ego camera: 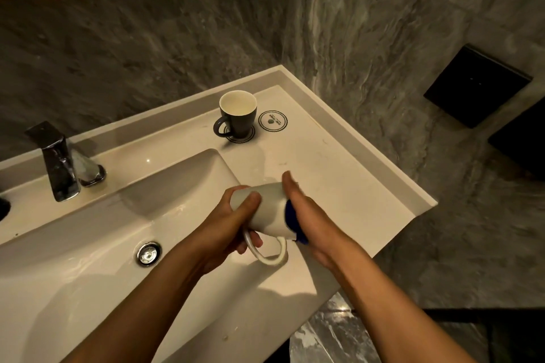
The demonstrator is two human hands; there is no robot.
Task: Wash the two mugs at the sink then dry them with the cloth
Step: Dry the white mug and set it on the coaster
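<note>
Sink (88,259) basin below, white mug (267,209) held sideways between both hands.
Left hand (233,224) wraps its body; right hand (306,215), fingers straight, presses a blue cloth (290,212) at its mouth. Glazed ceramic likely slick, breakable; handle offers surest hold. Dark mug (237,116) waits on the surface (339,174).

two bare forearms, no sleeves or jewellery

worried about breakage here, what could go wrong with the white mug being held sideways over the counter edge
1. The white ceramic mug lies sideways, gripped only by the left hand; the right hand lies flat at its blue-lined mouth. If wet, it might slip onto the white counter.
2. A swinging elbow could perhaps knock the dark grey mug standing on its round coaster.
</note>
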